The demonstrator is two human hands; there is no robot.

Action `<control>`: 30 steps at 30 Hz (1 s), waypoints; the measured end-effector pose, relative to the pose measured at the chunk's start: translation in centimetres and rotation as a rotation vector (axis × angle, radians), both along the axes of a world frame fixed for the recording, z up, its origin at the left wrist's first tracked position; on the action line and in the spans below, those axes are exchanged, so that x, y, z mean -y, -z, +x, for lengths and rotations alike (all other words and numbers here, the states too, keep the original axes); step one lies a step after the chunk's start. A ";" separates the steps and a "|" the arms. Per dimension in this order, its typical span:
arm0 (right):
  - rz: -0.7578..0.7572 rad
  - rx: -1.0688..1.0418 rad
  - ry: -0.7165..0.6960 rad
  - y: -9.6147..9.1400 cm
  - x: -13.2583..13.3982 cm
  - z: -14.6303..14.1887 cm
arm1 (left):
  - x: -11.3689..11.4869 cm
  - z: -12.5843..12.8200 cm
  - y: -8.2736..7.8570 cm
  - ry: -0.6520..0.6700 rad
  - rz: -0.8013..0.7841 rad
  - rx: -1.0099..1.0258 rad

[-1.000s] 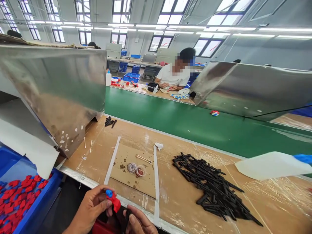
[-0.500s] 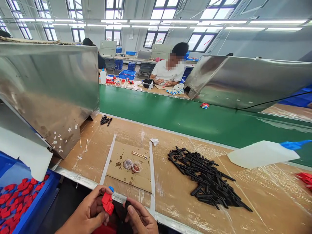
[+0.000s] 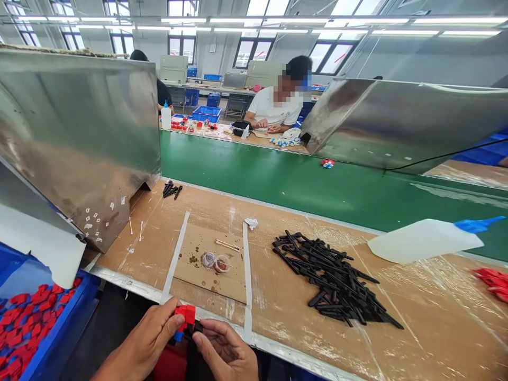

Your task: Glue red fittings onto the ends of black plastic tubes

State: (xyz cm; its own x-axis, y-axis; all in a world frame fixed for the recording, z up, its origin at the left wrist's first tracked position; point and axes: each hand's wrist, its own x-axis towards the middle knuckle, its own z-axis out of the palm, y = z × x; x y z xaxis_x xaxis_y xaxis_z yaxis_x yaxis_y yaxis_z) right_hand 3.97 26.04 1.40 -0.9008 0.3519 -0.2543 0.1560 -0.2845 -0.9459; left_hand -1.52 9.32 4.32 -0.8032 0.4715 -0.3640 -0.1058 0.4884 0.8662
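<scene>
No lettering can be read anywhere in this view. The white squeeze bottle [image 3: 424, 241] lying on the bench shows a blank side, the steel hoods carry only small white scraps, and the blue bin [image 3: 59, 338] of red parts bears no label facing us. Anything on the far benches is too small to make out.

Left hand [image 3: 148, 341] and right hand [image 3: 228, 352]: both bare, no gloves, rings or watch. Left forearm bare, no sleeve visible. Short, unpainted nails.
</scene>
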 end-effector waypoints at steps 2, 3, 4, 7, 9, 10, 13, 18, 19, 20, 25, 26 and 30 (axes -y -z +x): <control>-0.006 0.004 -0.006 -0.1 0.0 -0.1 | -0.3 -0.1 -0.2 0.034 -0.013 -0.039; -0.012 0.006 -0.012 -0.2 -0.1 -0.1 | -0.4 -0.1 -0.3 0.036 -0.020 -0.052; -0.017 0.009 -0.016 -0.2 -0.1 -0.1 | -0.5 -0.1 -0.3 0.033 -0.022 -0.064; -0.031 0.021 -0.010 -0.4 0.0 -0.2 | -0.6 -0.2 -0.1 0.035 0.003 -0.078; -0.040 0.032 0.007 -0.5 0.0 -0.3 | -0.5 -0.4 0.0 0.046 0.027 -0.075; -0.046 0.036 0.015 -0.5 0.0 -0.3 | -0.5 -0.5 0.1 0.050 0.033 -0.075; -0.059 0.035 0.020 -0.5 0.1 -0.5 | -0.5 -0.7 0.5 0.055 0.038 -0.084; -0.087 0.025 0.007 -0.1 0.4 -0.9 | -1.1 -0.4 1.4 0.019 0.068 -0.123; -0.104 0.031 0.009 0.0 0.5 -1.0 | -1.2 -0.3 1.6 0.003 0.068 -0.125; -0.125 0.037 0.012 0.0 0.6 -1.0 | -1.3 -0.2 1.8 -0.010 0.066 -0.123; -0.184 0.031 0.047 0.1 1.0 -0.7 | -1.6 0.1 2.3 -0.059 0.078 -0.039; -0.181 0.027 0.048 0.0 1.0 -0.7 | -1.7 0.1 2.2 -0.070 0.087 -0.020; -0.192 -0.012 -0.070 -0.2 0.1 -0.9 | -2.1 -0.4 1.4 -0.067 0.179 0.065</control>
